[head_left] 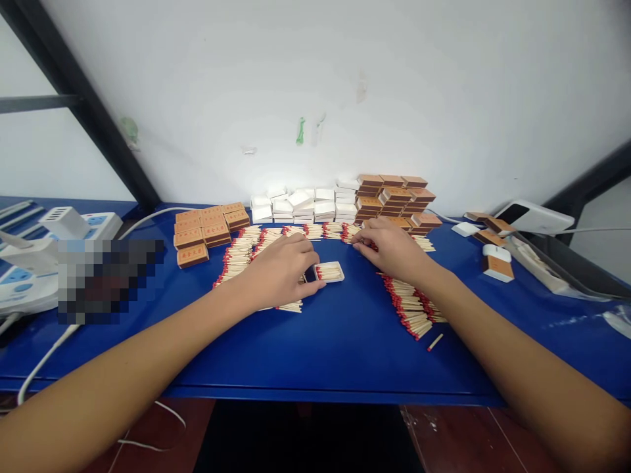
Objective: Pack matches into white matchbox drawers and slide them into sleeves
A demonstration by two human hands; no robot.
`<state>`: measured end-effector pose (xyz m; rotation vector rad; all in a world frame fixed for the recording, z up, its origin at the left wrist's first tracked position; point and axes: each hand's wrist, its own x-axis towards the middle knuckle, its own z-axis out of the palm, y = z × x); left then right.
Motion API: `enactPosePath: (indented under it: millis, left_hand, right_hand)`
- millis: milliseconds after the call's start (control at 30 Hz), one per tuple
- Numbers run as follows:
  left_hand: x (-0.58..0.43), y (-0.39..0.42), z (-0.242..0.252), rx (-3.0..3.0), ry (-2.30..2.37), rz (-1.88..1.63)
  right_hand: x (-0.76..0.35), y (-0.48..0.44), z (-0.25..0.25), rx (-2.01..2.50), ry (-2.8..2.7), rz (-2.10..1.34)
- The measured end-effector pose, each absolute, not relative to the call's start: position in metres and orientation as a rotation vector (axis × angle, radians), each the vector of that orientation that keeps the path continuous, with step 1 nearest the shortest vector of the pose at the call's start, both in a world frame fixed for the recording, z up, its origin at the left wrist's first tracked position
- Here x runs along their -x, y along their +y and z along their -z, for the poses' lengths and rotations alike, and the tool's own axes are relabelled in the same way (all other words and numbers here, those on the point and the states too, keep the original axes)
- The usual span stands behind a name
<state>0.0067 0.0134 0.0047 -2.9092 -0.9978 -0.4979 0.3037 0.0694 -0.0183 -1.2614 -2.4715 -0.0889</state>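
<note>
Thumb and fingers of my left hand [283, 266] close round a matchbox, mostly hidden beneath them. Its white inner tray [341, 277] sticks out to the right, with several red-tipped matches [328, 270] lying in it. My right hand [387, 246] reaches into the back row of loose matches [332, 230], its thumb and fingertips pinched together at some of them. Rows of matches [239, 256] curve round on the left, partly behind my left hand. Under my right wrist lies another heap of matches [409, 305], with one single match [434, 342] apart in front.
Closed brown matchboxes [202, 230] are stacked at back left, white trays [298, 205] at back centre, and brown sleeves [394, 197] beside them against the wall. Power strips [29, 276] and cables stand left. A white device [535, 215] and loose box parts lie right.
</note>
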Motion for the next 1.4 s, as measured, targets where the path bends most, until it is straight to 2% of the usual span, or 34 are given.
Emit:
enactPosePath:
  millis: [1400]
  left_hand:
    - [-0.0070, 0.0123, -0.0048, 2.913, -0.985, 0.485]
  right_hand:
    - [-0.3088, 0.0771, 0.0230, 1.215, -2.463, 0.032]
